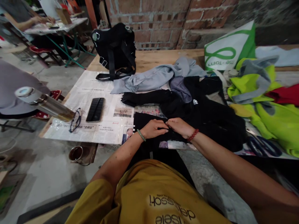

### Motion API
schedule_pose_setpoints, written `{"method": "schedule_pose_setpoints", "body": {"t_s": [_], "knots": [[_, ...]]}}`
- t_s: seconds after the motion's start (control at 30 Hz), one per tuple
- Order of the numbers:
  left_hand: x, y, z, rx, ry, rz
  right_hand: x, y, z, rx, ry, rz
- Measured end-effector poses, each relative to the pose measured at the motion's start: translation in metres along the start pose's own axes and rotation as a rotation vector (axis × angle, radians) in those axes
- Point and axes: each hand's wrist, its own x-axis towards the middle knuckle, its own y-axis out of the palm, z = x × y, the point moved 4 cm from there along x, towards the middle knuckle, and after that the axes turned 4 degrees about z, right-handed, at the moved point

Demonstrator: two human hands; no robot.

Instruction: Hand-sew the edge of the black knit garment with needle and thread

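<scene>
Mid-fold, I judge: my left hand point(153, 128) and right hand point(178, 126), fingers curled, pinch the black garment point(205, 113) at the table's point(151, 59) near edge, over newspaper point(93, 90). Next needs an even crease.

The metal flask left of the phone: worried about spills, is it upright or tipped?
Tipped: the metal flask lies on its side on the newspaper, cap end outward.

Black garment point(187, 115) under hands; grey-blue cloth point(158, 76), neon-yellow vest point(277, 118), red brick wall point(163, 18), mustard shirt point(149, 193).
</scene>
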Motion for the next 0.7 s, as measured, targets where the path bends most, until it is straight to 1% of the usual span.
{"method": "schedule_pose_setpoints", "body": {"t_s": [0.17, 0.3, 0.57, 0.7], "knots": [[0.001, 0.001, -0.006, 0.123, -0.034, 0.014, -0.001, 0.000, -0.003, 0.000, -0.036, -0.035], [0.001, 0.003, -0.007, 0.158, -0.035, 0.010, 0.000, 0.001, -0.008, 0.012, -0.051, -0.043], [0.002, 0.005, -0.006, 0.196, -0.014, -0.036, 0.001, -0.001, -0.010, 0.008, -0.091, -0.052], [0.002, 0.004, -0.003, 0.231, -0.026, -0.087, -0.003, 0.001, -0.005, 0.002, -0.113, -0.065]]}}
